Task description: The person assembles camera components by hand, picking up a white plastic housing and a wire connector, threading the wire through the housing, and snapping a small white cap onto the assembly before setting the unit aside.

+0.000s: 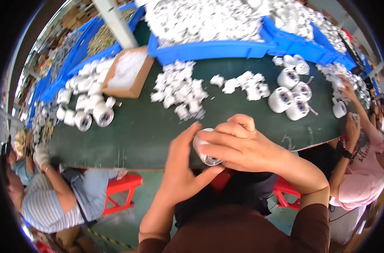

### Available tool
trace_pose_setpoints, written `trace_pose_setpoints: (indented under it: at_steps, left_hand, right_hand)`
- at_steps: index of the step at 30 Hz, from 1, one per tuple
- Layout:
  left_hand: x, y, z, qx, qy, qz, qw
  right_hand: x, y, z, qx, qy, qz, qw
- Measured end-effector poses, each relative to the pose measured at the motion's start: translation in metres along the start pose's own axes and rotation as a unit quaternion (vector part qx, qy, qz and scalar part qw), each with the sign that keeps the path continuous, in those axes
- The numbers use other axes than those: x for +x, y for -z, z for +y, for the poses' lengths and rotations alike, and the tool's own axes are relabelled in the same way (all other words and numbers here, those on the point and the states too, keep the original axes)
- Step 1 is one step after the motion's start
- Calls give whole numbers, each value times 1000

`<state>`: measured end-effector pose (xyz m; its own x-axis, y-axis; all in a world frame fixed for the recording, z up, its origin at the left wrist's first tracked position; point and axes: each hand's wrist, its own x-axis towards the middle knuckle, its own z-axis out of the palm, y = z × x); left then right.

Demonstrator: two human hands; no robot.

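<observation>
Turning or fitting, we judge: white cylinder (pixel 209 160), above table's (pixel 133 145) near edge; right hand (pixel 242 145) clasping, left hand (pixel 183 166) spread alongside, contact unclear; next calls for steadying.

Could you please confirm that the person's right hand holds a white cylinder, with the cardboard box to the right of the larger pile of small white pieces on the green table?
Not quite: the head view shows the cardboard box to the left of that pile. The right hand does hold a white cylinder.
</observation>
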<state>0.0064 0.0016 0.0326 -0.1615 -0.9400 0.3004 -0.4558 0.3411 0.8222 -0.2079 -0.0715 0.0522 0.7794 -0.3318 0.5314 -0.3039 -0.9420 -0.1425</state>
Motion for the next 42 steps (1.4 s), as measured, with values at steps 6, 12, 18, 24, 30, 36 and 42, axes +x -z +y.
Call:
trace_pose_setpoints:
  at_steps: [6, 12, 18, 24, 30, 36, 42]
  left_hand:
    - [-7, 0, -6, 10, 17, 60, 998]
    - [-14, -3, 0, 46, 39, 101, 993]
    - [-13, -5, 7, 73, 35, 89, 993]
    - [-10, -17, 4, 74, 10, 147, 986]
    - [-6, -20, 3, 38, 50, 165, 984]
    - [-4, -27, 3, 20, 50, 188, 981]
    - [-4, -27, -1, 1, 0, 145, 989]
  right_hand:
    - [4, -8, -3, -48, -44, 52, 996]
    - [7, -15, -19, 509, -383, 41, 769]
    - [16, -18, -18, 620, -346, 53, 703]
    - [17, -17, -33, 490, -284, 85, 820]
    - [11, -38, -38, 454, -323, 146, 818]
    - [7, -52, -48, 511, -369, 174, 757]
    - [2, -42, -41, 536, -394, 175, 726]
